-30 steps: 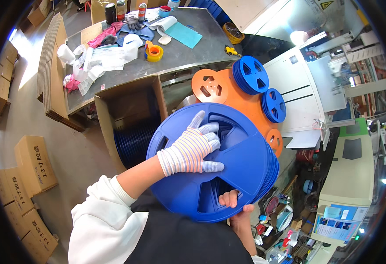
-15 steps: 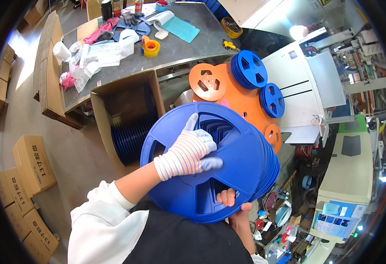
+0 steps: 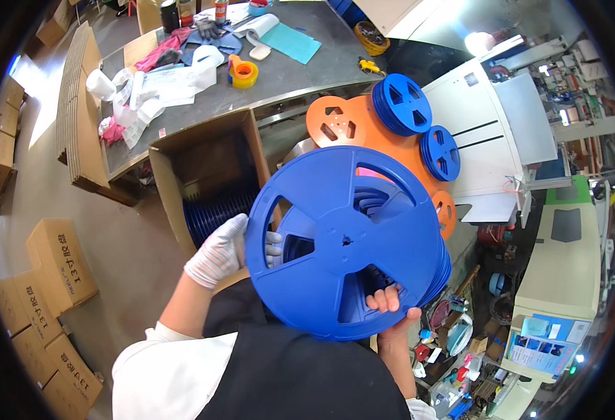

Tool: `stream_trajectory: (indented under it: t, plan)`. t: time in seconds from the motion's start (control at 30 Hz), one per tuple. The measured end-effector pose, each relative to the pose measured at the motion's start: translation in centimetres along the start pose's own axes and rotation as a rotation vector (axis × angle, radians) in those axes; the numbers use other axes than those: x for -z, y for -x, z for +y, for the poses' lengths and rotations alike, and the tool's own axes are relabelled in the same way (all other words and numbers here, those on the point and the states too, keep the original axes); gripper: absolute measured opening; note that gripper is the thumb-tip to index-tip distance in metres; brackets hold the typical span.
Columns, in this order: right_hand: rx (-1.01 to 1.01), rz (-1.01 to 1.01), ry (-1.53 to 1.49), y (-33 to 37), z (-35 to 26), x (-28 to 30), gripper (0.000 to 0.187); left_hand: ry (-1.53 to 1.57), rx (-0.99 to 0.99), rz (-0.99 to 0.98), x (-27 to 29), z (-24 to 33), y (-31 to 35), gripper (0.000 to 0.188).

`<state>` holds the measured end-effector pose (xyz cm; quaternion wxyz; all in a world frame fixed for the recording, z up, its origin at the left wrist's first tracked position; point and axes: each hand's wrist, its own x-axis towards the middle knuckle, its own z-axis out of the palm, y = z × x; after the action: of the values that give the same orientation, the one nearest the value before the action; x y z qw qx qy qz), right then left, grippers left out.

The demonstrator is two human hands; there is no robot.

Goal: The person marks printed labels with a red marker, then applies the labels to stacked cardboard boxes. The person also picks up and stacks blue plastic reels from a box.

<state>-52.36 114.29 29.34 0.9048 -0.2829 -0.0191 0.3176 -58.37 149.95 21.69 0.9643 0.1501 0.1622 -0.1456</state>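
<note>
A large blue plastic reel (image 3: 398, 245) with three window cut-outs faces me in front of my body. My left hand (image 3: 220, 250), in a white striped glove, grips its left rim; the fingertips show through the left window. At the lower right, the bare fingers of my right hand (image 3: 389, 308) curl through the bottom window and hold the rim. Behind the front reel, a stack of similar blue reels (image 3: 439, 276) shows at the right edge and through the windows. The front reel stands slightly apart from that stack on its left side.
An open cardboard box (image 3: 169, 187) holding a row of dark blue reels stands beyond my left hand. Ahead is an orange machine (image 3: 409, 152) carrying blue reel stacks (image 3: 401, 105). A grey table (image 3: 286, 77) holds tape, gloves and papers. Cartons (image 3: 61, 262) are piled at left.
My left hand has moved from lying across the reel face to the left rim, and now grips it. The front reel has turned and parted from the stack; my right hand keeps its hold.
</note>
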Motion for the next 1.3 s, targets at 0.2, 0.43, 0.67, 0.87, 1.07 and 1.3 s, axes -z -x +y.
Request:
stream_trajectory:
  t: [0.2,0.43,0.67,0.87,1.07,1.3]
  plan:
    - [0.033,0.015,0.002,-1.6,-0.1,0.0,0.051,0.25,-0.1,-0.011,-0.7,-0.4,-0.2,0.049]
    - [0.087,0.26,0.065,-3.3,-1.1,-1.3,0.059,0.417,-0.436,-0.018,-1.7,3.0,2.0,0.045]
    - [0.165,-0.124,-0.098,-0.2,-3.0,1.2,0.038,-0.187,-0.74,-0.113,-1.5,6.3,4.8,0.028]
    - [0.171,-0.54,-0.151,-1.9,-5.2,0.8,0.033,-0.441,-0.617,0.578,1.1,4.2,5.1,0.012]
    - [0.188,-0.566,-0.125,-4.1,-6.0,-0.8,0.03,-0.481,-0.543,0.427,-0.1,0.8,4.0,0.018]
    - [0.192,-0.434,-0.055,-4.1,-5.8,-1.0,0.038,-0.605,-0.372,0.507,-2.4,-0.3,3.1,0.024]
